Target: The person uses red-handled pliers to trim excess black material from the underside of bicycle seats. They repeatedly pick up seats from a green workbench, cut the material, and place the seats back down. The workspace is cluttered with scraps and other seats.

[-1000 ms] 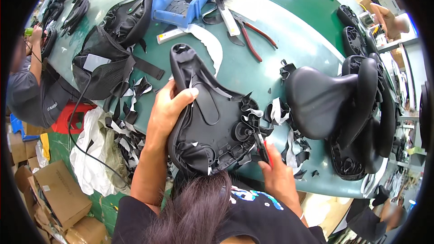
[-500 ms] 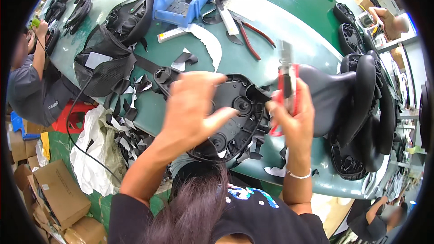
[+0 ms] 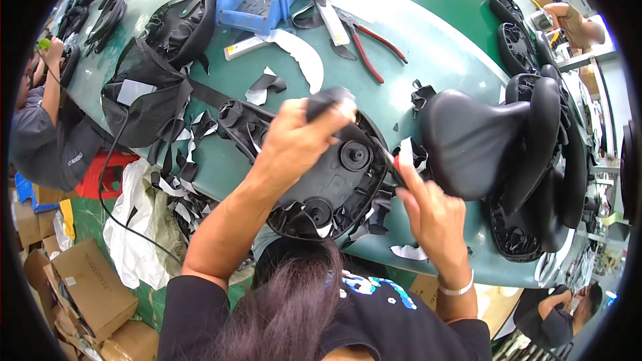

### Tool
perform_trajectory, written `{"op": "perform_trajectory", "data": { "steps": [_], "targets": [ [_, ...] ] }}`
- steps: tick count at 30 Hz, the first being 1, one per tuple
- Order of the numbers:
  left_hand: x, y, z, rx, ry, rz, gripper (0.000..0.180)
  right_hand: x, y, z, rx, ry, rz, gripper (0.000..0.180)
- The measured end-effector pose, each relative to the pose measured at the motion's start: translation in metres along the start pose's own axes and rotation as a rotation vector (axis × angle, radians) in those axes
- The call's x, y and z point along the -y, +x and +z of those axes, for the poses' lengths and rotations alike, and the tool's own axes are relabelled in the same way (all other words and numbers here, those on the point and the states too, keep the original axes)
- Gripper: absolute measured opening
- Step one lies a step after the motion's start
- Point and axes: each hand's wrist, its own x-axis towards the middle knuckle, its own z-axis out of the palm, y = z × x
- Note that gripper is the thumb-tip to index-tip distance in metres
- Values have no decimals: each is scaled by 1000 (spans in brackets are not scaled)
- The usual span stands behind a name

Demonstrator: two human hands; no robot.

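An upturned bicycle saddle (image 3: pixel 334 174) lies at the table's near edge, its black plastic base and round mounts facing up. Along its rim the black cover is ragged, with loose ends. My left hand (image 3: pixel 292 137) is closed over the saddle's far part and pinches a black flap of cover material (image 3: pixel 329 101). To the right, my right hand (image 3: pixel 435 217) grips a red utility knife (image 3: pixel 399 166), mostly hidden by the fingers. The knife's tip is at the saddle's right rim; whether it touches the cover, I cannot tell.
Finished-looking saddles (image 3: pixel 468 140) crowd the right side. Beyond lie red-handled pliers (image 3: pixel 374 53), white-handled knives and a blue bin (image 3: pixel 264 7). A black mesh bag (image 3: pixel 144 93) and cover scraps (image 3: pixel 187 160) lie left. Co-workers are at far left and right.
My left hand has gone from spread fingers to a pinch on the black flap. My right hand has brought the red knife down from above to the saddle's right rim.
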Motion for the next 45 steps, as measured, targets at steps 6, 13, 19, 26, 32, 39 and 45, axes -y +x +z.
{"op": "perform_trajectory", "data": {
  "steps": [6,13,19,26,32,39,45],
  "targets": [
    [3,4,-5,230,-685,296,15,30,-5,-5,94,-25,184,50],
    [-1,49,-11,-76,1171,965,10,25,21,-1,61,-183,165,49],
    [2,57,-31,-217,111,275,31,46,-5,-6,188,-152,166,53],
    [11,-34,-37,-21,32,174,52,-50,102,-41,320,-1,-314,44],
    [-33,-42,-113,235,-67,767,62,-41,79,-52,424,-181,-242,45],
    [-51,16,-128,69,-249,352,24,-2,4,-58,423,-240,78,52],
    [0,70,-20,751,1068,722,25,-25,12,-62,387,-36,19,50]
  ]
}}
